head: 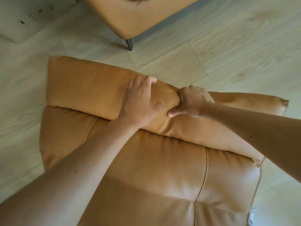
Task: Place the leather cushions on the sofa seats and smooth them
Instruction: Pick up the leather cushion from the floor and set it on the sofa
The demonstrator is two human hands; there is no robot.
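A tan leather cushion (84,88) lies slanted across the far edge of a larger stitched leather seat cushion (162,176) below me. My left hand (138,103) rests flat on the small cushion's middle, fingers curled over its far edge. My right hand (190,101) pinches a fold of the same cushion right beside the left hand, thumb pressed into the leather. Both forearms reach in from the bottom corners.
A second tan leather seat (143,17) on a dark metal leg (129,44) stands at the top centre. A pale rug or mat (24,18) lies at the top left. Light wooden floor (228,54) surrounds the cushions.
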